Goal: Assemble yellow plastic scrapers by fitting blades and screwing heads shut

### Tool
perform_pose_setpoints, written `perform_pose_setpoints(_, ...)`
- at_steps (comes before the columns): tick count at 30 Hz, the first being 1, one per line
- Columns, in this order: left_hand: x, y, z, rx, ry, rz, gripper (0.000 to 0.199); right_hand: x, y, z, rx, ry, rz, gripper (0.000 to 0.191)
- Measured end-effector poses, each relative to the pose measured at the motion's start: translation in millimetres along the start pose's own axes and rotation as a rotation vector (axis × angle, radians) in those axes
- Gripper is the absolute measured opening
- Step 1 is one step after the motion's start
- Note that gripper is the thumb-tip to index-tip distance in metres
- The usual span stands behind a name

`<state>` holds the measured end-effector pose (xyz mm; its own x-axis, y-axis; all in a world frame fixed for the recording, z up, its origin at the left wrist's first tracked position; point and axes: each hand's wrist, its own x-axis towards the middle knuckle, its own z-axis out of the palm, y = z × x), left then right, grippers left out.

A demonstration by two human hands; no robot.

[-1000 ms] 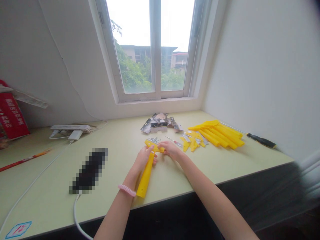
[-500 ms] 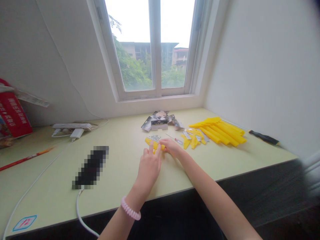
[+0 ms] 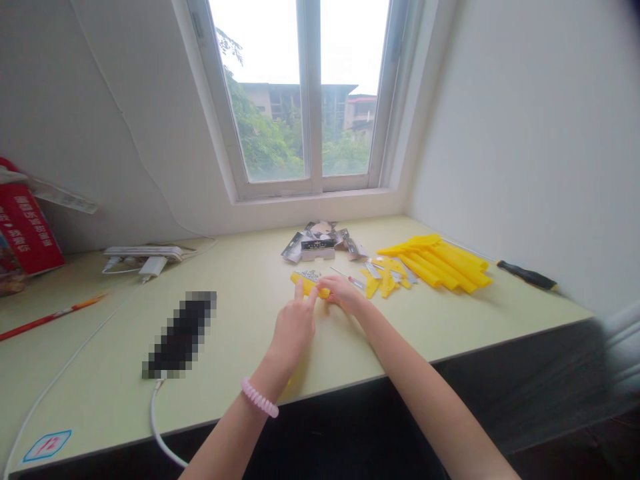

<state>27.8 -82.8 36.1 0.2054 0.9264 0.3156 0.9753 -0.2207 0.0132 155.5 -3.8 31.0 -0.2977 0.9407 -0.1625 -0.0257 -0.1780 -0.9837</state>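
Okay, a yellow plastic scraper point(image 3: 306, 285) is held over the bench point(image 3: 240, 313), just beside small screws point(image 3: 311, 275). Its end is clamped in the grip of the right hand point(image 3: 343, 293); the left hand point(image 3: 295, 327) touches it, closure unclear.

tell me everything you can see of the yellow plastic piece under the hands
The yellow plastic piece shows as a flat, glossy bar, slanting across the pale green desk. The left hand's fingertips rest on it, and the right hand grips its right end. A yellow sliver below the left hand may be its handle.
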Motion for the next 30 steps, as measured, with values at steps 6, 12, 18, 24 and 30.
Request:
perform_pose_setpoints(6, -0.8, 1.5, 2.3, 0.010, 0.004, -0.005, 0.059, 3.3, 4.4, -1.1, 0.027, -0.006, -0.011, 0.009)
perform_pose_setpoints(12, -1.6, 1.7, 5.4, -0.013, 0.016, -0.011, 0.054, 6.6, 8.1, -2.9, 0.082, -0.023, -0.007, 0.008)
perform_pose_setpoints(18, -3.6, 3.8, 3.9, -0.038, 0.000, -0.029, 0.047, 4.8, 6.3, -1.4, 0.091, -0.013, 0.002, 0.007)
perform_pose_setpoints(24, -4.0, 9.3, -3.4, -0.049, 0.031, -0.099, 0.046, -2.5, -4.9, 2.1, 0.234, -0.055, -0.015, 0.011)
perform_pose_setpoints(30, 7.6, -9.7, -16.4, -0.297, 0.182, -0.283, 0.042, -1.7, -12.4, -3.2, 0.508, 0.038, -0.079, 0.019)
